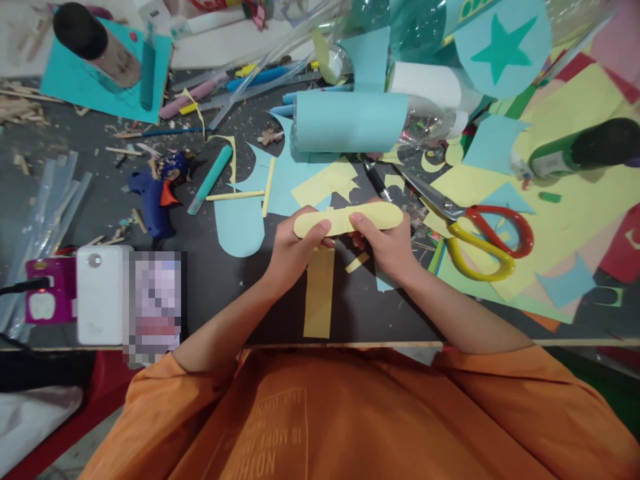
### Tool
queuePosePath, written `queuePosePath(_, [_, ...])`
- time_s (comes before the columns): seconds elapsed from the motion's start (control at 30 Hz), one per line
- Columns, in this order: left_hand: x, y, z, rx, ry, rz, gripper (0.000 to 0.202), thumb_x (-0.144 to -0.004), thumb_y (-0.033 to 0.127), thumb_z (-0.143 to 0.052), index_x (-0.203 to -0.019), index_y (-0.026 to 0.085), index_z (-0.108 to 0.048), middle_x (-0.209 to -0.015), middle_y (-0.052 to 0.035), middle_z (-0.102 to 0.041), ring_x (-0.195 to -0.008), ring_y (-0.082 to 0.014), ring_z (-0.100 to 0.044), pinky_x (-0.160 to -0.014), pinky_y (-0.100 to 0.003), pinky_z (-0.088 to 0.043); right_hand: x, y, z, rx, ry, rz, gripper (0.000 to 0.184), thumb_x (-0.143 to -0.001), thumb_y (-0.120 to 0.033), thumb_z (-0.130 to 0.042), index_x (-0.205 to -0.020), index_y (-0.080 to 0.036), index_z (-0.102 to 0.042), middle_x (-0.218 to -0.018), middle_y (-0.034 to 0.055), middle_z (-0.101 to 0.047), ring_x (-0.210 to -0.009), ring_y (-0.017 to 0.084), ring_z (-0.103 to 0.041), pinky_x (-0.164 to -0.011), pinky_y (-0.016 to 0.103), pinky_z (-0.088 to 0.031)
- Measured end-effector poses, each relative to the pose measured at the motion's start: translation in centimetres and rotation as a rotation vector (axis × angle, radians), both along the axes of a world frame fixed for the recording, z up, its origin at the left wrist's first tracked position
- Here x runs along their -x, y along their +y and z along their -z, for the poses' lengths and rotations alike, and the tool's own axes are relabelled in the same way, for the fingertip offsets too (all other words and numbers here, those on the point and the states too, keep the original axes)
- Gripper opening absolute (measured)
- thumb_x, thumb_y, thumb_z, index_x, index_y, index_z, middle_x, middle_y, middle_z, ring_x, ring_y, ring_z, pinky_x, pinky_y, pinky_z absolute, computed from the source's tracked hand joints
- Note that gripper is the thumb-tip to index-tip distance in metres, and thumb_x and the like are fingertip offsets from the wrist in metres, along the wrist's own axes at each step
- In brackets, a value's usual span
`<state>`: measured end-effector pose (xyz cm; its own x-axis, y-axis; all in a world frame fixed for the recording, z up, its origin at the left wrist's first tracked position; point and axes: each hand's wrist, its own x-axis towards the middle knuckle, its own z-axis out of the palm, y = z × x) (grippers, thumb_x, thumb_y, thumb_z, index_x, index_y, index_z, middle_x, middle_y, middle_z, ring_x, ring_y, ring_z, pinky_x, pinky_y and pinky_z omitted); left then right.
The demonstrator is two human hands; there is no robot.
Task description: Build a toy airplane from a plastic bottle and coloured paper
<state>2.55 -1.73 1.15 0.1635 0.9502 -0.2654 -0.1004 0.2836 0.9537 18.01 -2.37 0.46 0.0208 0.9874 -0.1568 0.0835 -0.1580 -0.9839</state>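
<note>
- From where I stand, the yellow paper strip (341, 221), round-ended, is up between both hands, above the dark tabletop (210, 287) near its edge.
- Its long axis runs almost crosswise: one end points at nine o'clock, the other, slightly higher, just shy of three.
- The left hand (294, 248) pinches it left of middle, thumb on top; the fingers beneath are mostly hidden.
- The right hand (391, 245) pinches right of middle, its thumb angled toward ten o'clock.
- A darker yellow band (319, 293) runs toward six o'clock; I can't tell whether it joins the strip.
- Scissors (457, 217) lie near the right hand, at three o'clock, blades toward ten.
- A blue-wrapped bottle (350, 123) lies at twelve; a glue gun (156, 197), at nine.
</note>
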Motion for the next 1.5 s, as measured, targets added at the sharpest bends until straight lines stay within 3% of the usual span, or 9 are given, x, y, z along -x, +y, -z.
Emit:
queuePosePath(0.17, [0.1, 0.1, 0.4, 0.026, -0.051, -0.017, 0.022, -0.074, 0.037, -0.065, -0.069, 0.018, -0.055, -0.056, 0.004, -0.06, -0.05, -0.0073, -0.058, -0.056, -0.02, -0.051, 0.0, 0.0, -0.1, -0.028, -0.057, -0.005, 0.033, -0.077, -0.051, -0.062, -0.065, -0.022, -0.051, -0.049, -0.0044, -0.053, -0.044, 0.01, -0.047, -0.044, 0.027, -0.041])
queuePosePath(0.63, [-0.3, 0.2, -0.6, 0.126, -0.135, 0.001, 0.025, -0.067, 0.032, -0.069, -0.067, 0.019, -0.048, -0.051, 0.0071, -0.056, -0.045, -0.006, -0.056, -0.053, -0.02, -0.054, 0.1, -0.2, 0.0, -0.051, -0.085, 0.017, 0.035, -0.077, -0.054, -0.061, -0.067, -0.022, -0.051, -0.05, -0.0039, -0.054, -0.045, 0.01, -0.047, -0.047, 0.028, -0.044])
queuePosePath(0.9, [0.0, 0.2, -0.1, 0.115, -0.187, 0.026, 0.027, -0.068, 0.034, -0.07, -0.071, 0.019, -0.049, -0.055, 0.0069, -0.059, -0.048, -0.0068, -0.059, -0.054, -0.019, -0.053, 0.0, -0.2, 0.1, -0.093, -0.065, 0.025, 0.028, -0.078, -0.044, -0.064, -0.068, -0.02, -0.052, -0.051, -0.0053, -0.053, -0.045, 0.009, -0.046, -0.047, 0.026, -0.04])
queuePosePath(1.0, [0.3, 0.4, -0.1, 0.084, -0.192, 0.048, 0.034, -0.069, 0.049, -0.067, -0.081, 0.02, -0.053, -0.061, 0.0058, -0.061, -0.049, -0.0095, -0.061, -0.054, -0.022, -0.053, 0.0, -0.2, -0.1, -0.079, -0.06, 0.007, 0.027, -0.078, -0.041, -0.063, -0.066, -0.02, -0.052, -0.049, -0.0055, -0.052, -0.045, 0.008, -0.046, -0.046, 0.025, -0.039])
queuePosePath(1.1, [0.8, 0.7, -0.4, 0.089, -0.165, 0.09, 0.056, -0.074, 0.072, -0.045, -0.088, 0.019, -0.057, -0.065, 0.0007, -0.064, -0.054, -0.0136, -0.063, -0.053, -0.026, -0.05, 0.0, -0.2, -0.1, -0.074, -0.057, -0.034, 0.025, -0.078, -0.039, -0.063, -0.066, -0.02, -0.052, -0.049, -0.0055, -0.052, -0.045, 0.008, -0.046, -0.046, 0.024, -0.039])
queuePosePath(1.17, [1.1, 0.9, -0.6, 0.087, -0.129, 0.134, 0.063, -0.073, 0.076, -0.041, -0.089, 0.018, -0.059, -0.068, -0.0017, -0.066, -0.058, -0.0147, -0.063, -0.053, -0.025, -0.048, 0.0, -0.2, -0.1, -0.09, -0.072, -0.062, 0.023, -0.078, -0.038, -0.063, -0.067, -0.02, -0.053, -0.051, -0.0052, -0.053, -0.046, 0.008, -0.046, -0.048, 0.024, -0.04])
queuePosePath(1.27, [1.2, 1.1, -1.0, 0.049, -0.085, 0.215, 0.058, -0.069, 0.071, -0.055, -0.091, 0.017, -0.06, -0.068, -0.001, -0.065, -0.061, -0.014, -0.063, -0.056, -0.024, -0.047, 0.0, -0.3, 0.0, -0.109, -0.128, -0.084, 0.023, -0.077, -0.039, -0.062, -0.068, -0.02, -0.054, -0.053, -0.0047, -0.054, -0.048, 0.009, -0.047, -0.05, 0.025, -0.042])
queuePosePath(1.37, [1.0, 1.2, -1.2, 0.075, -0.033, 0.281, 0.042, -0.066, 0.05, -0.07, -0.09, 0.018, -0.058, -0.071, 0.0013, -0.064, -0.065, -0.0116, -0.063, -0.062, -0.023, -0.049, 0.1, -0.3, -0.1, -0.126, -0.181, -0.088, 0.023, -0.077, -0.04, -0.061, -0.069, -0.019, -0.055, -0.053, -0.0047, -0.053, -0.049, 0.009, -0.047, -0.051, 0.025, -0.041])
queuePosePath(1.5, [0.7, 1.3, -1.1, 0.161, -0.008, 0.248, 0.023, -0.064, 0.027, -0.068, -0.081, 0.017, -0.057, -0.067, 0.0035, -0.062, -0.061, -0.0074, -0.06, -0.063, -0.02, -0.049, 0.1, -0.2, -0.1, -0.117, -0.187, -0.057, 0.021, -0.076, -0.038, -0.061, -0.068, -0.02, -0.054, -0.051, -0.0054, -0.052, -0.047, 0.009, -0.046, -0.05, 0.025, -0.04])
